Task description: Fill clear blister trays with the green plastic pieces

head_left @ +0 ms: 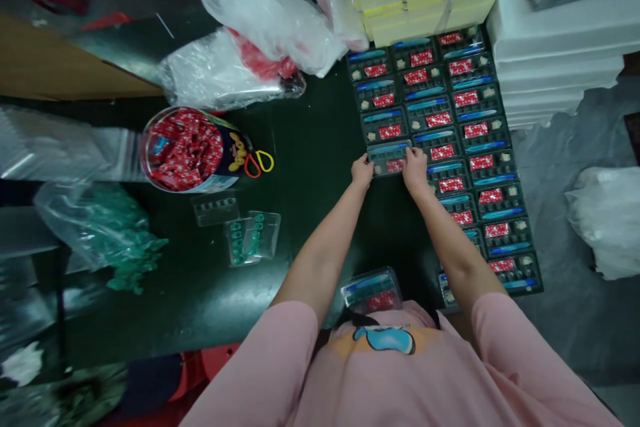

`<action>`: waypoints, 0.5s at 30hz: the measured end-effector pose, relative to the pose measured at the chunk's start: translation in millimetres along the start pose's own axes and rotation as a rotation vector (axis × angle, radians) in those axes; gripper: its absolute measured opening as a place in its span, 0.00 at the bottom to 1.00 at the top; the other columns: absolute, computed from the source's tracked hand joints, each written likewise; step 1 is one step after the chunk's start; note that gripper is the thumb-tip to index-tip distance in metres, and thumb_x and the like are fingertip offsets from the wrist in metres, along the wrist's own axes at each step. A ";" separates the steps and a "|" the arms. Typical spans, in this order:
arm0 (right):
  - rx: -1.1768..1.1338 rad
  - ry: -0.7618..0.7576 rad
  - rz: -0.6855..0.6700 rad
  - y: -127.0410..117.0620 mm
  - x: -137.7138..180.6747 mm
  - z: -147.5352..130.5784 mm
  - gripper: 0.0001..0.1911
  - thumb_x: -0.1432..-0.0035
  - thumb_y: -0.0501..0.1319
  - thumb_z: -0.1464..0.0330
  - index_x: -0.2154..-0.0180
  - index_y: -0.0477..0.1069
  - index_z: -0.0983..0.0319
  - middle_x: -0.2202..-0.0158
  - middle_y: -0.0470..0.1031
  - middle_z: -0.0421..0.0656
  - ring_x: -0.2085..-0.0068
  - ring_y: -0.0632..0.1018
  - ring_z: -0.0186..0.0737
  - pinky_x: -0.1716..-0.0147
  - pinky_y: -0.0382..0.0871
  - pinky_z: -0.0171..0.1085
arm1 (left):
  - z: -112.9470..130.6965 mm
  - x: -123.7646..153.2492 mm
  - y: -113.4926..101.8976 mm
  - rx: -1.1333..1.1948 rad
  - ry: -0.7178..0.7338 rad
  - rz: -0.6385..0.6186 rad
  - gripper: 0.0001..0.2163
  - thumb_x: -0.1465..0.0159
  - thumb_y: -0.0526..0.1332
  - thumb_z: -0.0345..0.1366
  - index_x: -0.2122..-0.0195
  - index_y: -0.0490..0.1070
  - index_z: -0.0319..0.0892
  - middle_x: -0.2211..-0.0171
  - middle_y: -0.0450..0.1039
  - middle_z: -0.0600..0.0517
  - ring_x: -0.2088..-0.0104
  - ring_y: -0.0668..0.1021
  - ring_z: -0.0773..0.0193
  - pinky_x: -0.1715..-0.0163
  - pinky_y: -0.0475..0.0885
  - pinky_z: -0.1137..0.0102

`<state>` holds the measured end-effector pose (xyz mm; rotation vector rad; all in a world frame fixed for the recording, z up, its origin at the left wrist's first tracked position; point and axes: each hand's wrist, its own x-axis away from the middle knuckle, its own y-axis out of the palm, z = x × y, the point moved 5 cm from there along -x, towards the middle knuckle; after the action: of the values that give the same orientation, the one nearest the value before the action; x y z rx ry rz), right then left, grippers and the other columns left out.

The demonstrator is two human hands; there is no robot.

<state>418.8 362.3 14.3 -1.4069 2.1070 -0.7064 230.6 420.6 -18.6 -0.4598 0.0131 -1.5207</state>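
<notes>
Both hands grip the short ends of a small plastic tray [383,165], which has a red printed packet and a blue pen-like item in it. My left hand [363,172] pinches its left end and my right hand [415,170] its right end. The tray lies level at the near end of the left column of similar filled trays [483,163], set edge to edge in columns. Each of these holds a red packet and a blue pen-like item. Close to my body sits another filled tray [373,287].
Left on the dark table [310,127] stand a tub of red packets [185,150], scissors with red and yellow handles [260,163], clear plastic pieces [253,240] and a bag of green pieces [120,240]. Plastic bags [280,20], yellow packs [425,0] and white foam sheets [555,60] border the back.
</notes>
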 end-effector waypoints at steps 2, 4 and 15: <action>0.054 0.007 -0.013 5.2 7.3 -5.3 0.22 0.41 0.54 0.75 0.46 0.70 0.65 0.47 0.66 0.57 0.46 0.64 0.56 0.43 0.59 0.57 | -4.1 3.6 -8.3 -0.133 0.010 0.047 0.18 0.47 0.61 0.23 0.55 0.77 0.38 0.76 0.68 0.53 0.70 0.73 0.64 0.63 0.69 0.70; 0.084 0.015 -0.055 12.0 21.4 -10.5 0.20 0.40 0.53 0.74 0.47 0.71 0.66 0.47 0.66 0.58 0.46 0.64 0.56 0.44 0.59 0.57 | -11.0 15.1 -22.1 -0.219 0.012 0.075 0.20 0.47 0.62 0.24 0.53 0.77 0.38 0.74 0.70 0.52 0.69 0.73 0.62 0.62 0.69 0.69; -0.353 0.305 -0.225 28.7 126.3 -13.4 0.26 0.41 0.56 0.69 0.42 0.66 0.71 0.53 0.73 0.55 0.55 0.76 0.46 0.47 0.68 0.48 | -60.9 136.5 -98.7 0.193 -0.330 0.021 0.27 0.47 0.67 0.27 0.45 0.69 0.36 0.72 0.71 0.52 0.74 0.72 0.69 0.67 0.71 0.70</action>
<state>348.2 255.7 -10.4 -1.8479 2.4224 -0.6936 127.9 274.3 -7.6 -0.5478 -0.3822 -1.3941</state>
